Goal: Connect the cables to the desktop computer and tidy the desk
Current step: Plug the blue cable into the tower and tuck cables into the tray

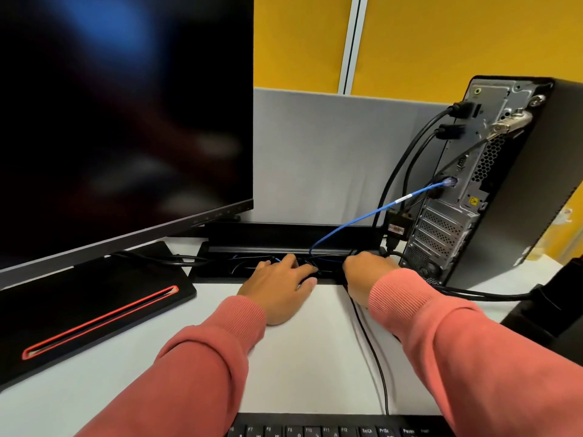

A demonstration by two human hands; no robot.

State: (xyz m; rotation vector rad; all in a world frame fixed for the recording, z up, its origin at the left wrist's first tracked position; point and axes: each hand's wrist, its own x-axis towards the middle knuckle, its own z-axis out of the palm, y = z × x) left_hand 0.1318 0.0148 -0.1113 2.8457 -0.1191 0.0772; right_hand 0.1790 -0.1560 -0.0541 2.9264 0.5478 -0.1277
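Observation:
The black desktop tower [517, 184] stands at the right with its rear panel turned to me. Two black cables [410, 159] and a blue network cable [378, 212] are plugged into that panel and run down into the open black cable tray [284, 244] at the desk's back edge. My left hand [280, 285] reaches into the tray, fingers among the black and blue cables. My right hand [369, 275] is at the tray's right end beside the tower, fingers curled down out of sight.
A large dark monitor [126, 121] fills the left on a black base with a red slot [94, 310]. A black keyboard [331, 427] lies at the near edge, its thin cable [375, 357] running back. A black object [549, 304] sits far right. Grey partition behind.

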